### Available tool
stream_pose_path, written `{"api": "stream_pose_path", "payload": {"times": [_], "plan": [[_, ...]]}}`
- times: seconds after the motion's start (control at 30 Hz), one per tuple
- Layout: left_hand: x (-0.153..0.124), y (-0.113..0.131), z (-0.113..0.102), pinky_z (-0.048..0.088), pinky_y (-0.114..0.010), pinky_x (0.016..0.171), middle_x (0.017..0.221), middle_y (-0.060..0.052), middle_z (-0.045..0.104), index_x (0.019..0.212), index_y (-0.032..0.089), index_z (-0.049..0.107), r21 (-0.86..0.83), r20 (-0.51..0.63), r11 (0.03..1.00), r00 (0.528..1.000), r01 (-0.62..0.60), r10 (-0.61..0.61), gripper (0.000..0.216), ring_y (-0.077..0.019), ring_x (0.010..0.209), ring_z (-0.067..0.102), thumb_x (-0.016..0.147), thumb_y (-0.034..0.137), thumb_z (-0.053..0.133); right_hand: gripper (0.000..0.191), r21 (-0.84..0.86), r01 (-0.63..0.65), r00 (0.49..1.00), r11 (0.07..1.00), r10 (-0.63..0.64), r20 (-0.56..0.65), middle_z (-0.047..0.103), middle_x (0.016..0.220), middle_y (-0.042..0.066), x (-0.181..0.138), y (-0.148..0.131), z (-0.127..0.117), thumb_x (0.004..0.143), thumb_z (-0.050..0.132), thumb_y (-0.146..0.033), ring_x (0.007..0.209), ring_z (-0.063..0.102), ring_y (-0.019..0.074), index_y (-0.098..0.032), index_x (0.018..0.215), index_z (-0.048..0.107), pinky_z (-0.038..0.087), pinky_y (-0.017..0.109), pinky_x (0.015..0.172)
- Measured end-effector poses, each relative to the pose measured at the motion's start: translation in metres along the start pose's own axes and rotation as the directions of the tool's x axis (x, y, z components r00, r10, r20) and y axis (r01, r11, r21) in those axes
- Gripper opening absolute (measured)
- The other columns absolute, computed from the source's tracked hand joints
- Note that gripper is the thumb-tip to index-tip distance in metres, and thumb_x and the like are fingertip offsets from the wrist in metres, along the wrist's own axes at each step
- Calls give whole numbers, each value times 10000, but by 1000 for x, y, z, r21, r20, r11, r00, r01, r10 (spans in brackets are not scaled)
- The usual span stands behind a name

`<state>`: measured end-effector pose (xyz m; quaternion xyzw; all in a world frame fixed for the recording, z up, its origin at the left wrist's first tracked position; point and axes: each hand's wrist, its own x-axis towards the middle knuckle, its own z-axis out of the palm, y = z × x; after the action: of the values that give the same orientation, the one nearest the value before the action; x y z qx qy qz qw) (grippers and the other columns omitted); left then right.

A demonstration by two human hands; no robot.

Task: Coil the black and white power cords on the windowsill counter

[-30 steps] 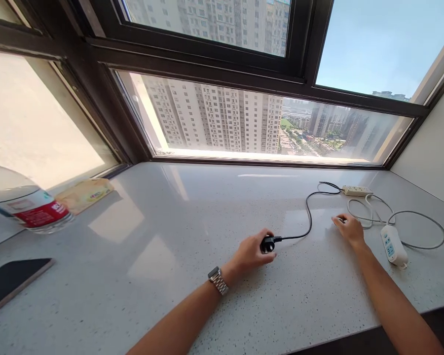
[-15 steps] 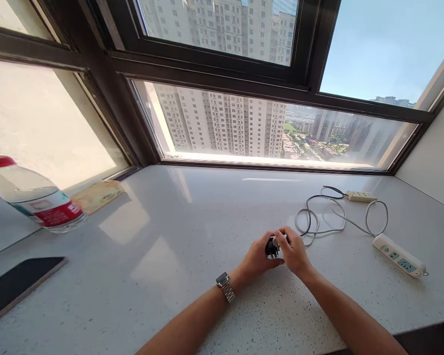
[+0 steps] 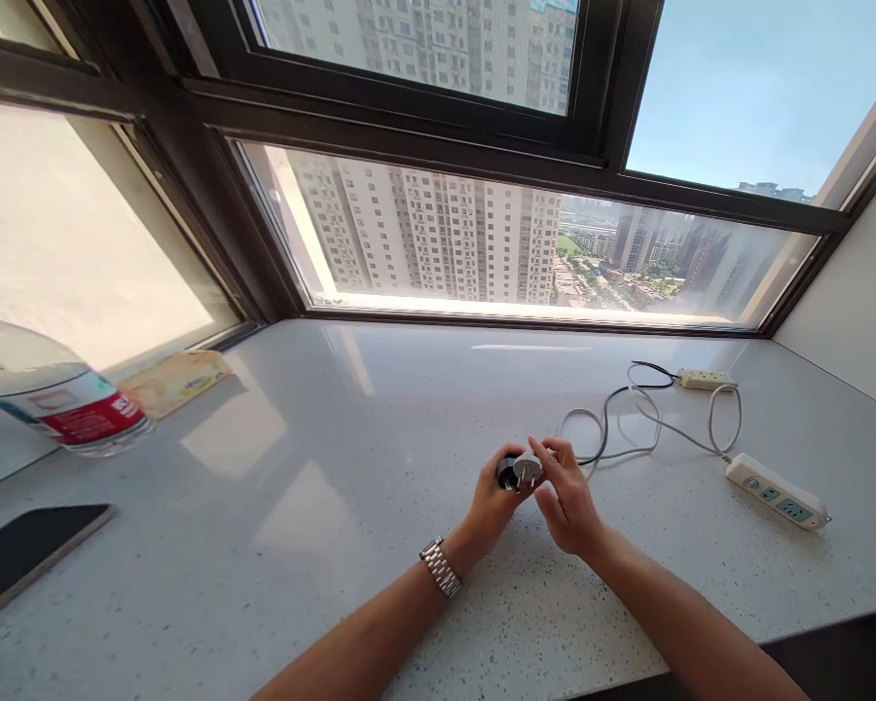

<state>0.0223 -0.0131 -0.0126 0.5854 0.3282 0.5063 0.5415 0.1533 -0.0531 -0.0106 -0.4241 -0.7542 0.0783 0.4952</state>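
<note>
Speckled counter (image 3: 321, 545); rounded black plug (image 3: 507, 475) touching white plug (image 3: 529, 466), side by side.

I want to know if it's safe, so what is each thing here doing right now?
Black plug: unplugged, gripped by left hand.
White plug: unplugged, prongs bare, held by right hand.
Near power strip: lying flat, sockets empty.
Far power strip: lying flat; sockets too small to tell.
Cords: loosely looped on countertop.
Water bottle: red cap on.
</note>
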Motion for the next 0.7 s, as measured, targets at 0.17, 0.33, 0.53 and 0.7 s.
{"api": "stream_pose_path", "payload": {"times": [0.17,0.33,0.53,0.7], "plan": [[-3,13,-4,479,-279,659,711,6,596,800,186,510,27,-83,999,996,-39,41,295,-149,685,566,700,412,671,833,-272,39,996,962,-15,89,416,1357,158,1,9,1,784,561,-661,1136,488,333,-291,1476,281,429,496,922],[-6,36,-11,464,-273,633,668,16,600,746,187,501,62,-52,986,986,-154,158,224,-137,648,558,684,294,688,546,-246,-30,976,969,82,201,644,1121,132,2,30,5,848,587,-394,847,636,230,-207,1347,468,485,343,732],[0,80,-30,460,-280,568,548,49,442,644,194,425,-348,-171,931,984,-106,48,287,-106,536,466,645,296,694,280,-364,-42,993,930,78,85,727,746,44,6,61,-16,907,419,-222,603,614,157,-220,961,694,395,257,621],[0,130,-67,348,-218,453,499,53,262,517,172,314,-414,-394,898,919,-149,-29,288,-61,453,268,639,158,575,316,-457,-60,997,888,72,8,721,709,55,7,85,-52,929,403,-298,567,592,155,-207,893,704,392,265,647]]}}
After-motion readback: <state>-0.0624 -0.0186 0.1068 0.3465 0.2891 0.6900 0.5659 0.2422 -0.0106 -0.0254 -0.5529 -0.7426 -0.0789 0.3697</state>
